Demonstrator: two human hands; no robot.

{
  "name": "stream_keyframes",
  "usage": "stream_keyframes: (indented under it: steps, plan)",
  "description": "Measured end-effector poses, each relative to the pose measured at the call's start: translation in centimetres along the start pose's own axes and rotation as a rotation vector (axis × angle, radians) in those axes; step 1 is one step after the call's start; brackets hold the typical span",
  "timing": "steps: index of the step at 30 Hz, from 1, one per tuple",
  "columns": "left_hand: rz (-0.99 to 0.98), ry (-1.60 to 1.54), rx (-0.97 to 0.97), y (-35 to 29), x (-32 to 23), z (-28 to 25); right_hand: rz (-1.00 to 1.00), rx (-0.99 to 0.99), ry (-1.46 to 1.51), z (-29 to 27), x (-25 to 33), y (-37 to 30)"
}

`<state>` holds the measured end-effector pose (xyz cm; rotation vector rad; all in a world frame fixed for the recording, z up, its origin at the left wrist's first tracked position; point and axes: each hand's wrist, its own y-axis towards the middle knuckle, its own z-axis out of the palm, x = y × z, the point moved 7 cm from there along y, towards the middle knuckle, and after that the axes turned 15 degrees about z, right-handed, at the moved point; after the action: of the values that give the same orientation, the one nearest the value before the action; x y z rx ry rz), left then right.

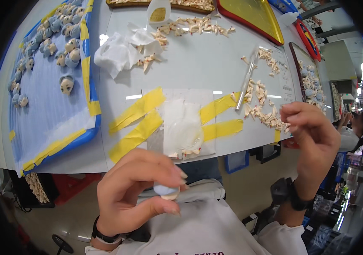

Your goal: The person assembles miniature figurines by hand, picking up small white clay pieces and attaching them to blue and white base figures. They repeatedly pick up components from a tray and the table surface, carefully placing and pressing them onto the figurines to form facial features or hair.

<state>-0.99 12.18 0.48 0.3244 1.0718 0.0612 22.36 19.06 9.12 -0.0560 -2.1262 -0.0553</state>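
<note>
Closest to the body, the left hand (137, 191) kept a small blue-and-cream figurine head (166, 191) pinched between thumb and fingertips, its grip turned so the pale face pointed outward. Off to the right and higher, the right hand (313, 136) held its fingertips pressed together, perhaps on a tiny piece; I could not tell. Beyond the left grip lay a clear sheet (182, 125) fixed by yellow tape (135, 123) to the white surface (198, 63), likely to stop it sliding. Farther off sat cream scraps (260, 108), a crumpled white wipe (115, 53), and, far left, a blue tray (47, 110) of finished heads.
</note>
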Motion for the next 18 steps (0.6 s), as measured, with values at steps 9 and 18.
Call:
stream_keyframes:
  steps: [9, 18]
  plan:
    - [0.061, 0.075, -0.148, -0.5, 0.1, -1.2, -0.221, 0.197, -0.055, 7.1, 3.1, -0.5]
    - [0.158, 0.147, -0.118, -0.4, -0.1, -1.8, -0.395, 0.291, -0.519, 10.9, 6.0, -0.3]
